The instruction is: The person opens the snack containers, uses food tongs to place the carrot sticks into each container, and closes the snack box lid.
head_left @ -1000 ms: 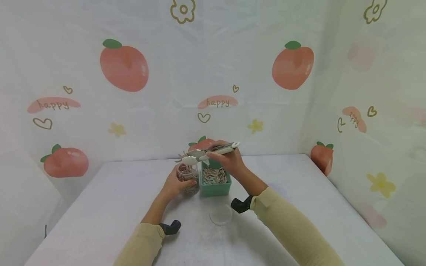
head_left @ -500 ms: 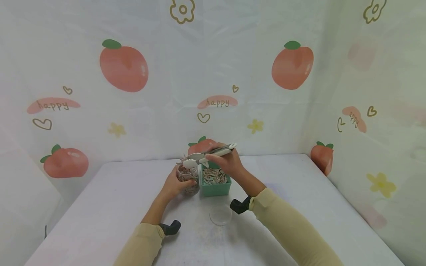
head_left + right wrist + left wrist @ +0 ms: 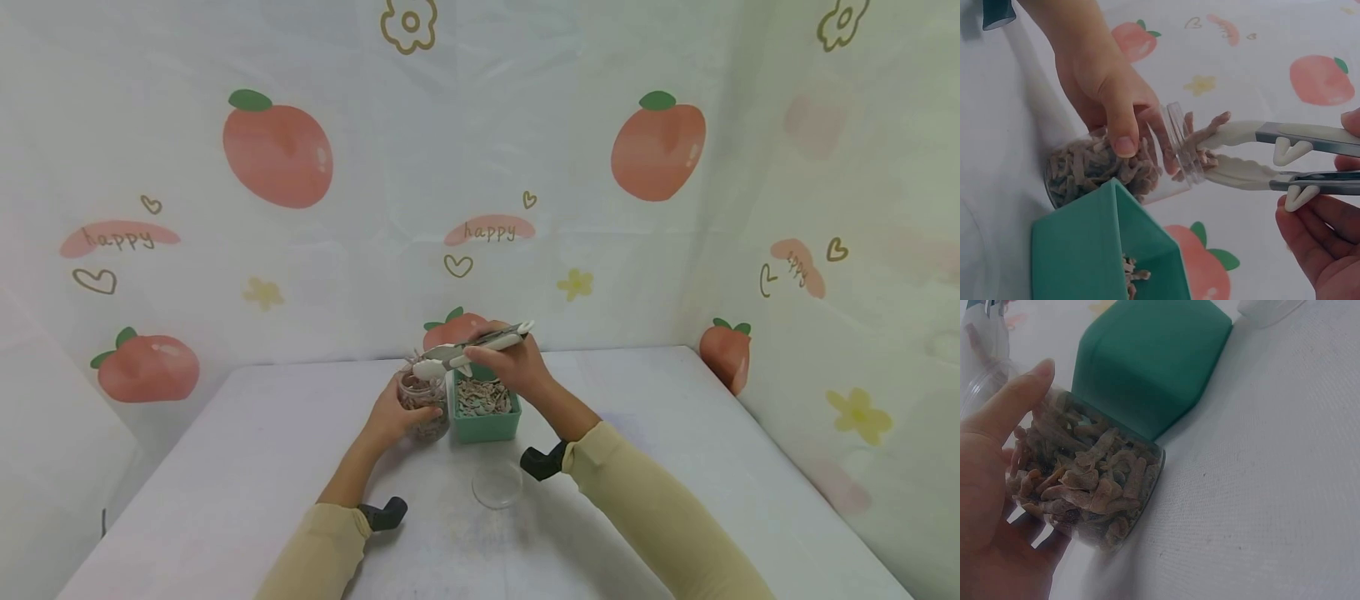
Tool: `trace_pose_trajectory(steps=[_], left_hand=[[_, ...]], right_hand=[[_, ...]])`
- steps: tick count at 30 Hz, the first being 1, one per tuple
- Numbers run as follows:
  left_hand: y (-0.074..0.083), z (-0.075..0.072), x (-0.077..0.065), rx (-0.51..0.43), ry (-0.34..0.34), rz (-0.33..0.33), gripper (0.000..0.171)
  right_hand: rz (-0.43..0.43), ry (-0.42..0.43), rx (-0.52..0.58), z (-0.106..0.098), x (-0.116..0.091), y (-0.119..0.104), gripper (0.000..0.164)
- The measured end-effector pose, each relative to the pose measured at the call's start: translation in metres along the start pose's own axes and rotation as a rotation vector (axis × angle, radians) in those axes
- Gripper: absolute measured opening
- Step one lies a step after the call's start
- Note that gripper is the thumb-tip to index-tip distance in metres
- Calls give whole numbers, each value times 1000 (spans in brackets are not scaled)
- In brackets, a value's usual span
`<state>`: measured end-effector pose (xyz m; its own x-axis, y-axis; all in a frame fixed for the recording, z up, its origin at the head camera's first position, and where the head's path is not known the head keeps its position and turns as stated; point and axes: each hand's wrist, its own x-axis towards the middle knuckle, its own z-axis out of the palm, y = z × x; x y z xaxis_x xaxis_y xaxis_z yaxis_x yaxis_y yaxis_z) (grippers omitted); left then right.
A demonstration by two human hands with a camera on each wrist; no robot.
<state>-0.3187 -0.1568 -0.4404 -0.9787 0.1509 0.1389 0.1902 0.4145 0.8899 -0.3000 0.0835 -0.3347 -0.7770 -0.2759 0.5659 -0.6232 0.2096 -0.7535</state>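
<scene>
One clear jar (image 3: 432,427): stood just left of green bin (image 3: 486,430), L hand (image 3: 395,417) wrapped round it.
R hand (image 3: 517,367): tongs (image 3: 1275,133) gripped, tips narrowed on dried pcs (image 3: 1213,127) at jar mouth.
Bin: more pcs held inside.
Tongs step: jar prob. being filled from bin.
Next at mouth: tips to be kept within rim, grip eased w/o spilling.

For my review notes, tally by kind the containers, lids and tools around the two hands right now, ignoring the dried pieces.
Clear jar: 1
Green container: 1
Tongs: 1 pair
Clear round lid: 1
Total: 4
</scene>
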Motion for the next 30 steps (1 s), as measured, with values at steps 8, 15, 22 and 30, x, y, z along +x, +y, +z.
trace_pose_trajectory(steps=[8, 15, 22, 30], left_hand=[[2, 0, 0, 0, -3, 15, 91], [0, 0, 1, -2, -13, 20, 98], [0, 0, 0, -14, -14, 38, 95], [0, 0, 0, -6, -7, 26, 96]], right_hand=[[2, 6, 6, -1, 0, 0, 17], [16, 4, 17, -3, -2, -2, 19], [33, 0, 53, -8, -5, -9, 22], [5, 11, 142, -14, -11, -21, 21]])
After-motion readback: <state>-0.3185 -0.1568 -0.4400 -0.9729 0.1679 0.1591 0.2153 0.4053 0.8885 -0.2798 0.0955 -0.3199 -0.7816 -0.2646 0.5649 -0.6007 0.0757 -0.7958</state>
